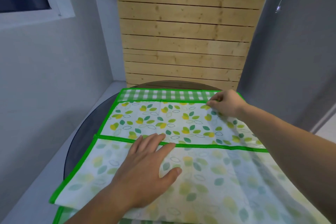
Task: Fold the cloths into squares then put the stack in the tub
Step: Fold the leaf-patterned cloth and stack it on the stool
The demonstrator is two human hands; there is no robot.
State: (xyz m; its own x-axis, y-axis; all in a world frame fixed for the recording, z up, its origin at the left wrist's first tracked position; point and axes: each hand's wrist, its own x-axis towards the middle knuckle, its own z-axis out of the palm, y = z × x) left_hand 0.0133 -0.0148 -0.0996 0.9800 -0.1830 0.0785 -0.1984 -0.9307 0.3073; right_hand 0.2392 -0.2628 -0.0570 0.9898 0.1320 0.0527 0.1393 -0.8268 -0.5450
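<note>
Left hand [145,165] flat on the thin leaf-print cloth [181,120], right hand [227,103] pinching its edge upper right, gingham cloth [163,94] underneath.

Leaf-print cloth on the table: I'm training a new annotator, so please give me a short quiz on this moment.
1. True or false: the left hand lies flat, fingers straight, on the leaf-print cloth.
2. Which pattern does the far cloth strip beyond it show? A: green check. B: stripes. C: dots.
3. Fill in: the right hand pinches the leaf-print cloth near its far ____ corner.

Key: 1 true; 2 A; 3 right.
</note>
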